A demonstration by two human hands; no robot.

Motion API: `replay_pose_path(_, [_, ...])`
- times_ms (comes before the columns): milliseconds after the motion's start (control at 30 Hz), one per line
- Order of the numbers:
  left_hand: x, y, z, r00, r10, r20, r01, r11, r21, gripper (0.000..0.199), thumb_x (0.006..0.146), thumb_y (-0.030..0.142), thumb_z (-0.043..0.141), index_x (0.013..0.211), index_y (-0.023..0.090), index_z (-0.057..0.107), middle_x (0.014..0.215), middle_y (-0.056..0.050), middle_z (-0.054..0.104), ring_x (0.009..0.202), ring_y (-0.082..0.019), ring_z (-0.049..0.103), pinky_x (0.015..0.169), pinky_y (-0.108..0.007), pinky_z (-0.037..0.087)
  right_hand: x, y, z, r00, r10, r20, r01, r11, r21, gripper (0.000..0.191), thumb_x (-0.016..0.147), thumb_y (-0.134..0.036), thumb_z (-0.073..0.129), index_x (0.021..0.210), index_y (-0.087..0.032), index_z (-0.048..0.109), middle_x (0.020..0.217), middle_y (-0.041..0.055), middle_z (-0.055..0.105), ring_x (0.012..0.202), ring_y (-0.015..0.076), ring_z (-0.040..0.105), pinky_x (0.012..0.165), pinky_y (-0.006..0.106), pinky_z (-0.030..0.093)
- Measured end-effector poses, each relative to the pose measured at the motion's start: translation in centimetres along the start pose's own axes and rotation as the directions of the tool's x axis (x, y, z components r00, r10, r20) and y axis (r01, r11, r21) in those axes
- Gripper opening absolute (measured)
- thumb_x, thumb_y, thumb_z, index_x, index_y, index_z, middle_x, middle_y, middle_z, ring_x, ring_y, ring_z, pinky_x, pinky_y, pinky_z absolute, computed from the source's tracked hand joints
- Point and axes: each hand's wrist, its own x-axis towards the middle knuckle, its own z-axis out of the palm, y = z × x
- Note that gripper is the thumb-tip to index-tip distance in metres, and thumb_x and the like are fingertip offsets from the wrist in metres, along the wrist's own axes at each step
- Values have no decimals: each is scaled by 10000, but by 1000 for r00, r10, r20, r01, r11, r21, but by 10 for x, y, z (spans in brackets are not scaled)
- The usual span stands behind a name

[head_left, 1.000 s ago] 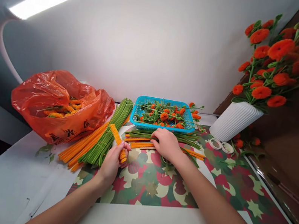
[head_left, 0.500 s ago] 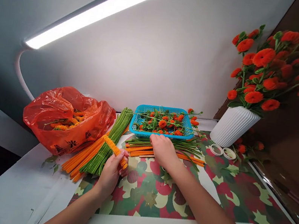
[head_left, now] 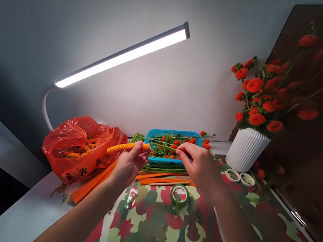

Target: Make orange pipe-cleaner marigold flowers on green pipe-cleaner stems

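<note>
Near the blue basket, gripping a fuzzy yellow-orange coil in the left hand and pinching a green stem in the right hand. Looks done with coiling, probably not with joining; can't tell if touching yet.

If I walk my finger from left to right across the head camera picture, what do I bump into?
Red bag → left hand holding a fuzzy yellow-orange stick → right hand holding a green stem → white vase.
</note>
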Motion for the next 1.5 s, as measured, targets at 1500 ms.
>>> replay_pose_path(1500, [6, -14, -18, 990, 35, 135, -94, 886, 454, 304, 563, 326, 871, 794, 168, 756, 721, -28, 718, 641, -164, 661, 614, -266, 539, -2, -2, 25, 978, 139, 158, -167, 971, 174, 209, 900, -259, 526, 746, -178, 641, 627, -12, 598, 544, 106, 475, 515, 228, 319])
